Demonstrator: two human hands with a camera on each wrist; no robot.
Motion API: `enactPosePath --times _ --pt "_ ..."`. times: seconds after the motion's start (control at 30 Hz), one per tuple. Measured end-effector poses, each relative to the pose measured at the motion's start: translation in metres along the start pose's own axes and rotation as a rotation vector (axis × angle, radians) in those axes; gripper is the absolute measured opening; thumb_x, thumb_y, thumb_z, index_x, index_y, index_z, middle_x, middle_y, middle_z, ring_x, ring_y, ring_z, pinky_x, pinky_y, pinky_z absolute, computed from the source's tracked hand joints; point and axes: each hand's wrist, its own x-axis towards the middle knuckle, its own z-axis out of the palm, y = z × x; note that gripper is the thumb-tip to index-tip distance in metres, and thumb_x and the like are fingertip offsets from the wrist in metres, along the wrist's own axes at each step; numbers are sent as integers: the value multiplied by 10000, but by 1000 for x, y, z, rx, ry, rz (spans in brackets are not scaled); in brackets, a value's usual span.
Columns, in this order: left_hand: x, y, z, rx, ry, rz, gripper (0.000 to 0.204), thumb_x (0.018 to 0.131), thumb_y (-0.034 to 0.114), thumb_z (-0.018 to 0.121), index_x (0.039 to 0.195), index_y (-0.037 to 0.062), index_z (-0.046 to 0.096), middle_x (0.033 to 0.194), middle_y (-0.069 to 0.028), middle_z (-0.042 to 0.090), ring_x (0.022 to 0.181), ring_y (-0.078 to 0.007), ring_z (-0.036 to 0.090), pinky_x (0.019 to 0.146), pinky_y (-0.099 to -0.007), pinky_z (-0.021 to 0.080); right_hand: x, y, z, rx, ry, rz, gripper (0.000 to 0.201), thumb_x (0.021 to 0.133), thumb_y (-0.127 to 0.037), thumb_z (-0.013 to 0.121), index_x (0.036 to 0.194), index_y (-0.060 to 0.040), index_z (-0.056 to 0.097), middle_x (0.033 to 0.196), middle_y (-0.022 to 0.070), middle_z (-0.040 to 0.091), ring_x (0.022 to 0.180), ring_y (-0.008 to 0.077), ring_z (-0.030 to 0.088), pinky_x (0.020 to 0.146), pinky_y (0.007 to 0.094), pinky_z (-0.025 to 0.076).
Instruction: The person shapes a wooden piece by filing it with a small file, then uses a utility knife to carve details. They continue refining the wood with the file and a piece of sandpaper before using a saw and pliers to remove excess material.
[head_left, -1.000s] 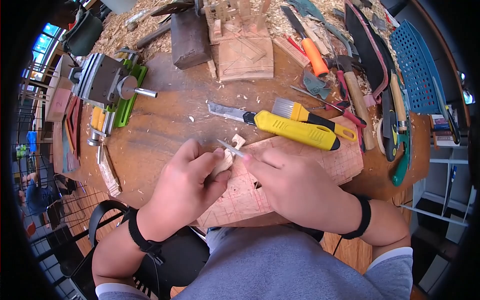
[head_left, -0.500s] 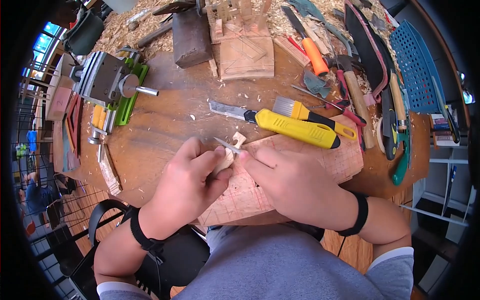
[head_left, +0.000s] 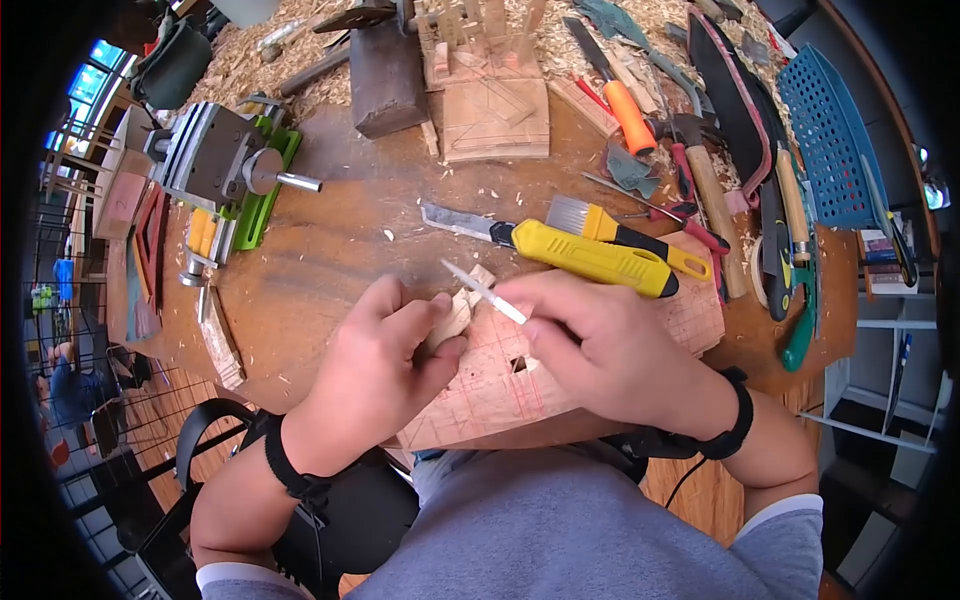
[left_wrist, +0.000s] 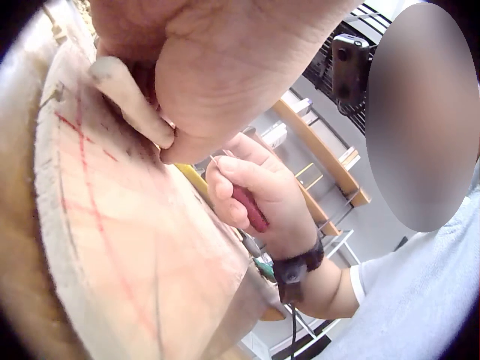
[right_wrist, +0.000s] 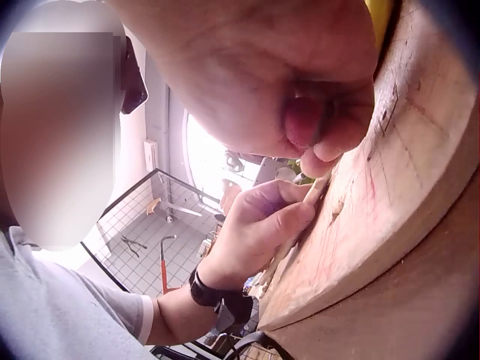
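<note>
My left hand (head_left: 375,365) pinches a small pale carved wood piece (head_left: 455,316) between thumb and fingers, low over a board marked with red lines (head_left: 480,400). In the left wrist view, a rounded end of the wood piece (left_wrist: 129,97) sticks out from under the fingers. My right hand (head_left: 615,350) grips a slim pointed tool (head_left: 492,300) with a grey tip and a white stretch behind it. Its dark red handle (left_wrist: 251,210) lies inside the curled fingers. In the head view the tool's tip points away and left, overlapping the wood piece's far end.
Beyond the hands lie a yellow utility knife (head_left: 590,257) with its blade out and a brush (head_left: 580,216). A metal vise (head_left: 215,160) stands at left. Hammers, an orange-handled tool (head_left: 630,118) and a blue basket (head_left: 825,140) crowd the right. Wood shavings (head_left: 250,50) cover the back.
The right hand has shifted right and turned, and the tool's white stretch now shows. Its tip has moved farther from me. The left hand stays nearly in place with the wood piece.
</note>
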Motion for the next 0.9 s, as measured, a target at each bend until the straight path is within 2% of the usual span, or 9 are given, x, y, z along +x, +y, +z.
enactPosePath --times 0.03,0.07,0.13,0.23,0.27,0.33,0.57,0.63,0.9 --pt "1 0 -1 -11 -8 -7 314 738 27 801 1025 -30 686 798 -113 517 681 -235 540 587 -338 455 -2 4 2 -47 23 -136 304 900 5 588 1199 14 648 933 191 687 828 311 682 712 357 527" --pt "2 1 -2 -11 -6 -5 314 738 27 801 1025 -30 686 798 -113 517 681 -235 540 587 -338 455 -3 3 2 -49 24 -137 304 900 5 588 1199 14 648 933 191 687 828 311 682 712 357 527" --pt "3 1 -6 -10 -41 -8 303 772 69 781 1048 -10 682 834 -148 532 696 -304 579 622 -385 500 -4 2 0 -99 -66 -90 320 893 7 586 1207 19 649 917 192 689 828 328 680 736 371 528" --pt "3 2 -7 -15 -43 -6 293 775 65 777 1046 -1 685 831 -147 532 700 -305 580 622 -385 500 -6 -9 -10 -147 -204 12 316 884 9 591 1193 28 655 923 194 683 830 341 674 746 387 531" --pt "2 2 -6 -15 -45 -8 293 775 65 777 1046 -1 685 831 -147 532 700 -305 580 622 -385 500 -5 -5 -6 -145 -204 13 316 884 9 591 1193 28 655 923 194 683 830 341 674 746 387 531" --pt "2 1 -2 8 -16 4 303 751 11 782 1035 -36 687 800 -120 514 678 -233 534 593 -343 448 -2 6 1 -157 -90 -175 328 868 13 600 1191 29 655 894 191 670 821 347 668 735 400 531" --pt "1 -1 0 -3 -10 31 310 749 11 783 1040 -29 686 798 -117 511 680 -234 535 593 -345 451 0 -7 -2 -270 -187 -101 346 846 27 594 1187 30 654 940 190 674 843 348 672 740 404 544" --pt "1 -2 3 -21 15 24 307 749 13 782 1038 -26 684 798 -115 511 681 -235 538 593 -343 452 6 -3 4 -292 -131 -194 347 843 30 586 1184 31 650 949 189 673 828 347 673 731 405 548" --pt "1 -3 4 0 19 37 328 741 17 791 1048 -23 684 799 -113 509 681 -239 539 586 -345 455 2 -2 0 -362 -176 -182 356 847 16 592 1200 24 640 903 170 655 785 333 664 687 401 544"
